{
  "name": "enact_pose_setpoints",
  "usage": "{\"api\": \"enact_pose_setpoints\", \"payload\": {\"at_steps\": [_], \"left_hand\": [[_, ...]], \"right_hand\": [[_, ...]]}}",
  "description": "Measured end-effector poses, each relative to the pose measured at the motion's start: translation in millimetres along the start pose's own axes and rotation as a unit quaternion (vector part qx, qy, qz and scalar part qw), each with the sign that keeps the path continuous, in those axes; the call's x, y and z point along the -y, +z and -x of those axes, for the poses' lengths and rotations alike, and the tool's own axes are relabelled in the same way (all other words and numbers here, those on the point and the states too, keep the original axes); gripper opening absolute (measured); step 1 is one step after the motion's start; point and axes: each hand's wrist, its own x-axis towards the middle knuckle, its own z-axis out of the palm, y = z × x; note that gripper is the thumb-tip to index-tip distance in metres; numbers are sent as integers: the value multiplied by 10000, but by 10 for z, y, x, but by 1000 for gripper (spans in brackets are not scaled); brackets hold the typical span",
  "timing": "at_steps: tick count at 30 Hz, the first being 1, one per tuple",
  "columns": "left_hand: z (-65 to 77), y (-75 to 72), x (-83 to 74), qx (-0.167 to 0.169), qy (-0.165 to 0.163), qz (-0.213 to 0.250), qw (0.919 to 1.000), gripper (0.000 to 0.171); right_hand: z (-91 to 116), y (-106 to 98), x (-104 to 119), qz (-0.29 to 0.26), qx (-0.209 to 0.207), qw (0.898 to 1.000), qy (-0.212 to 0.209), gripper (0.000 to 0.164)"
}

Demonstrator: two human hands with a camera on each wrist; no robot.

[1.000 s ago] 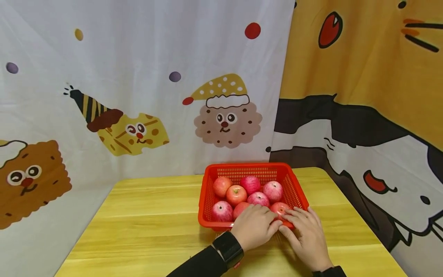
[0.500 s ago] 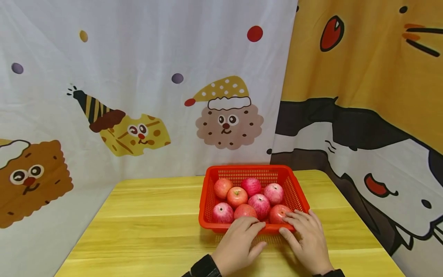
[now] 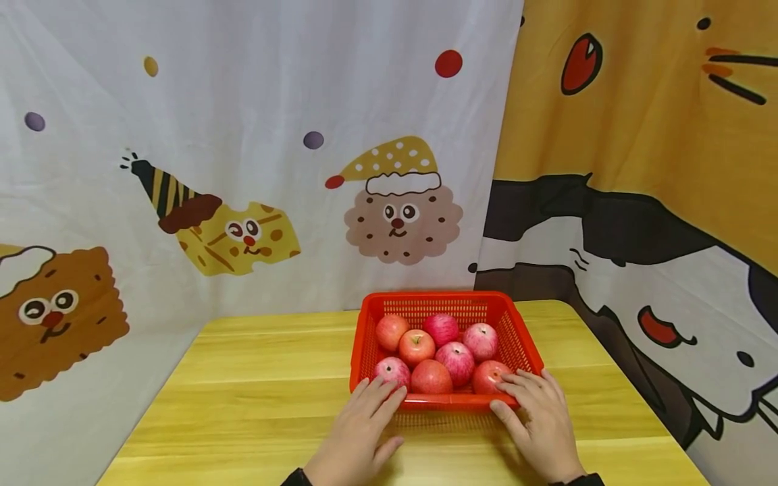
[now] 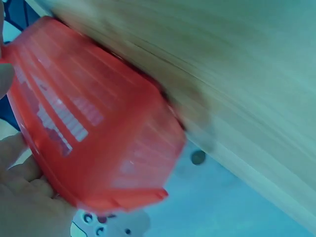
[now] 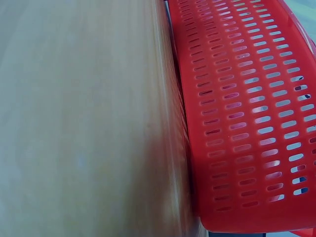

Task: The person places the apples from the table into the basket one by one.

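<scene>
A red plastic basket [image 3: 450, 399] with slotted walls holds several apples, red and pink-striped. My left hand [image 3: 358, 428] is at its near left corner, fingers extended over the rim beside a striped apple [image 3: 392, 370]. The left wrist view shows the basket wall [image 4: 98, 113] blurred, with part of the left hand [image 4: 29, 192] along the rim. At the near right corner my right hand [image 3: 541, 422] holds the rim, fingers over it and thumb at the front. Its fingertips are by a red apple [image 3: 489, 378]. Only the basket wall [image 5: 247, 123] shows in the right wrist view.
The basket stands on a yellow wood-grain table [image 3: 261, 398], near its far edge. Behind the table hangs a white curtain [image 3: 255, 121] with cartoon prints. A yellow and black patterned curtain [image 3: 632, 135] hangs on the right.
My left hand has moved left from the apples near the right hand to the basket's near left corner. One striped apple has shifted slightly. My right hand stays in place.
</scene>
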Motion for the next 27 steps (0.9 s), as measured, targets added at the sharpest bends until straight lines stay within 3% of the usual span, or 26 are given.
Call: {"api": "enact_pose_setpoints", "payload": {"at_steps": [6,13,20,27], "left_hand": [[124,-70,110,143,-371,105,9992,78],[204,-149,274,249,-452,164,9985,77],[339,-237,492,344,-1020,37,9942,79],[526,-312,817,431,-1537,-76,9871,75]], "right_hand": [[-5,-4,-39,50,-32,10000,-27,34],[-10,12,-34,45,-26,10000,-29,34],[-52,-9,-60,94,34,9998,-183,37],[-46,-209,-137,285,349,9987,-237,44]]}}
